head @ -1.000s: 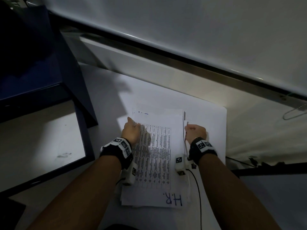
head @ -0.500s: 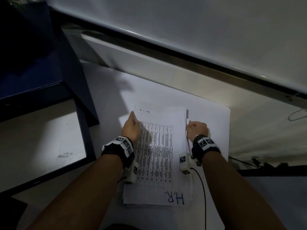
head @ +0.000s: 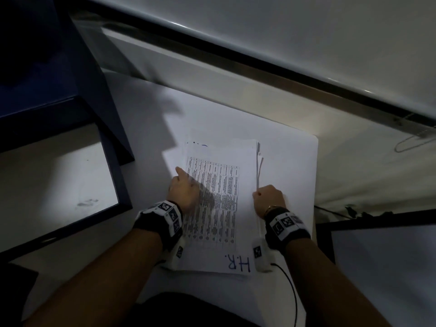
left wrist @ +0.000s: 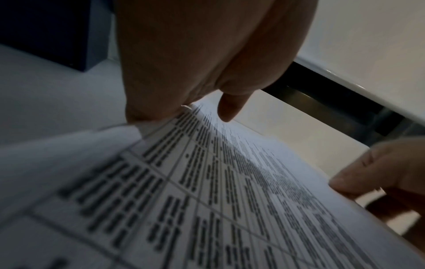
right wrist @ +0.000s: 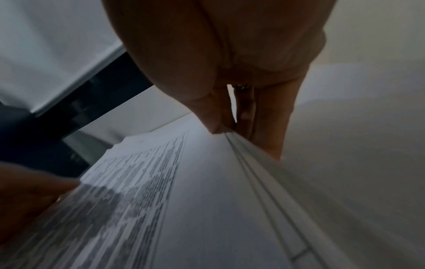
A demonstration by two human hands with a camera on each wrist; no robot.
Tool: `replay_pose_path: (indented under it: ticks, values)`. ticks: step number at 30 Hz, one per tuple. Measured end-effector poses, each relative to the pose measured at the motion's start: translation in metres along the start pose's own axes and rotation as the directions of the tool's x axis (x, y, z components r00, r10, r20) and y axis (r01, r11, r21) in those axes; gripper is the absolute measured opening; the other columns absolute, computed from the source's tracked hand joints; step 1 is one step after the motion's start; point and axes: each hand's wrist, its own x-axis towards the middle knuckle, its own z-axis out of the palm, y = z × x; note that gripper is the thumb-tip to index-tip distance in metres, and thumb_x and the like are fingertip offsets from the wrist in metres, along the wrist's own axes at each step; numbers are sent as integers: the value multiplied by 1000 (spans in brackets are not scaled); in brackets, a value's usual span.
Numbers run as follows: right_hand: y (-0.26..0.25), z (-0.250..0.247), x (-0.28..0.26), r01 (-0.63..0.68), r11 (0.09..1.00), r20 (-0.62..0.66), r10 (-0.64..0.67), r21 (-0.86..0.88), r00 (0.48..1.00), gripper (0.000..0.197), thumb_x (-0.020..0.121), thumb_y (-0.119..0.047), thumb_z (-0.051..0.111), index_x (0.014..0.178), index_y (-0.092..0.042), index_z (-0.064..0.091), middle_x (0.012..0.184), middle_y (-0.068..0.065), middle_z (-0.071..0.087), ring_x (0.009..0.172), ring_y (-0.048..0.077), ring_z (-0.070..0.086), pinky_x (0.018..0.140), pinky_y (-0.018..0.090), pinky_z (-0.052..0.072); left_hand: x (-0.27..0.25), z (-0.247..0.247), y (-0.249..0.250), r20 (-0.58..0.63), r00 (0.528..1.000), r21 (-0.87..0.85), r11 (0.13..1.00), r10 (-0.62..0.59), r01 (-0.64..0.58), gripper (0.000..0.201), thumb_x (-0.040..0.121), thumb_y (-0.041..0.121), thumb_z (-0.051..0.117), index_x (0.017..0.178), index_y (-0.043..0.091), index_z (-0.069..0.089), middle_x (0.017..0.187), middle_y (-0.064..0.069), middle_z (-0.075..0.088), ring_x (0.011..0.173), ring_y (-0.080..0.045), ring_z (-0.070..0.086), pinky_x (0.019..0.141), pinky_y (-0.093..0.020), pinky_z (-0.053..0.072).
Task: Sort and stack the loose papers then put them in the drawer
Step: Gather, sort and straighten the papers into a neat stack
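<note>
1. head view. stack of papers (head: 219, 208) lies on a large white sheet (head: 287, 161) on a pale table (head: 132, 95); top page carries a printed table and handwritten blue "h.r." at the near edge. left hand (head: 185, 193) sits at the stack's left edge, one finger extended along it; right hand (head: 269, 199) sits at the right edge, fingers curled. far-right corner sheets are stepped and not flush. an open drawer (head: 59, 185), dark blue frame with pale floor, lies to the left, holding no papers.

2. left wrist view. left hand (left wrist: 184, 63): thumb on top and fingers seemingly under the lifted left edge of the top sheets (left wrist: 207, 191), clamped on them; one finger points free above the page. right hand's thumb (left wrist: 358, 180) presses on the opposite edge.

3. right wrist view. right hand (right wrist: 230, 63): thumb on top, fingers down the side of the stack's layered right edge (right wrist: 264, 182), clamped on it.

4. progress, judged. papers gathered into one pile; squaring appears under way, edges still uneven. left to do: finish aligning, lift, place in drawer.

5. surface and room. dim light, hard shadows; a dark blue cabinet (head: 47, 67) stands above the drawer; a white wall or panel (head: 306, 31) with a dark gap runs behind; a thin cable (head: 292, 293) trails from the right wrist unit.
</note>
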Motion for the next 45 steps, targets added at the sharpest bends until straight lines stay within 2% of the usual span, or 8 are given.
replay_pose_path:
  ticks: [4, 13, 21, 28, 35, 38, 41, 45]
  values:
    - [10, -7, -9, -74, 997, 35, 73, 28, 997, 25, 88, -14, 53, 65, -8, 60, 75, 9, 67, 70, 22, 64, 62, 26, 53, -9, -3, 0, -81, 997, -86, 996, -15, 8, 61, 92, 24, 38, 144, -3, 22, 119, -22, 56, 104, -36, 58, 87, -43, 51]
    - [14, -6, -45, -23, 967, 130, 58, -255, 990, 14, 88, -11, 58, 99, -2, 62, 103, 15, 67, 92, 30, 67, 70, 27, 52, -33, -1, -12, -95, 995, -22, 999, -28, 26, 11, 93, 13, 42, 97, 3, 42, 108, -27, 56, 96, -42, 59, 81, -45, 50]
    - [29, -3, -52, -27, 980, 261, 79, -198, 962, 31, 73, -7, 78, 102, -2, 68, 97, 14, 72, 83, 24, 72, 72, 34, 61, -42, -1, -20, -79, 995, 91, 994, -60, 67, 16, 97, 16, 40, 102, 1, 40, 117, -26, 49, 105, -42, 56, 91, -42, 46]
    - [35, 9, -65, -117, 992, 391, 88, 50, 916, 9, 82, -6, 70, 77, 1, 73, 75, 16, 74, 68, 29, 73, 65, 41, 62, -51, 11, -16, -116, 973, 102, 972, -199, 211, 52, 98, 23, 41, 142, -1, 29, 142, -26, 36, 126, -44, 43, 106, -45, 37]
    - [46, -3, -61, 7, 979, 184, 31, -203, 982, 29, 92, -14, 48, 116, -2, 58, 119, 18, 60, 105, 32, 61, 80, 30, 49, -49, 16, -14, -149, 954, -12, 965, -262, 263, 54, 95, 23, 45, 141, -1, 30, 142, -26, 36, 127, -45, 41, 106, -48, 37]
    - [39, 4, -64, 32, 987, 263, 10, -155, 965, 26, 87, -5, 55, 112, 1, 60, 114, 18, 63, 99, 31, 66, 74, 25, 52, -51, 30, -2, -138, 928, -57, 938, -346, 341, 62, 92, 29, 49, 144, 3, 25, 145, -23, 31, 129, -45, 35, 109, -50, 33]
    - [42, 5, -59, -68, 994, 303, 40, 82, 952, 21, 86, -4, 58, 104, 2, 67, 102, 20, 69, 82, 34, 71, 67, 44, 61, -50, 26, 0, -156, 923, -68, 936, -351, 345, 49, 94, 22, 47, 138, 4, 37, 141, -22, 37, 128, -42, 38, 106, -46, 35]
    - [45, 9, -56, -80, 977, 240, 31, 197, 970, 37, 96, -31, 49, 101, 3, 64, 100, 20, 67, 74, 35, 71, 56, 48, 60, -47, 14, 5, -68, 948, -9, 950, -312, 312, 34, 96, 11, 46, 128, 0, 50, 128, -19, 54, 118, -35, 54, 88, -35, 44]
